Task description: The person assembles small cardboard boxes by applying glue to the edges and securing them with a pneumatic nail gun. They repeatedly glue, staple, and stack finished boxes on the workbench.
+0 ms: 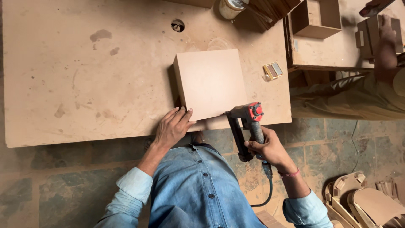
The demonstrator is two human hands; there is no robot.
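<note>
One head-worn view looks straight down from close above the workbench (105, 84), its near edge crossing mid-frame; the floor (63, 185) fills the part below that edge.

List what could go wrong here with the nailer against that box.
1. The left hand presses the box near corner, not far from the nailer nose; a fastener that breaks out sideways might hit the fingers.
2. The box sits at the table edge; the shot's push could slide it off.
3. The hose hangs by the right hand and body; a snag may jerk the nailer off line.
</note>
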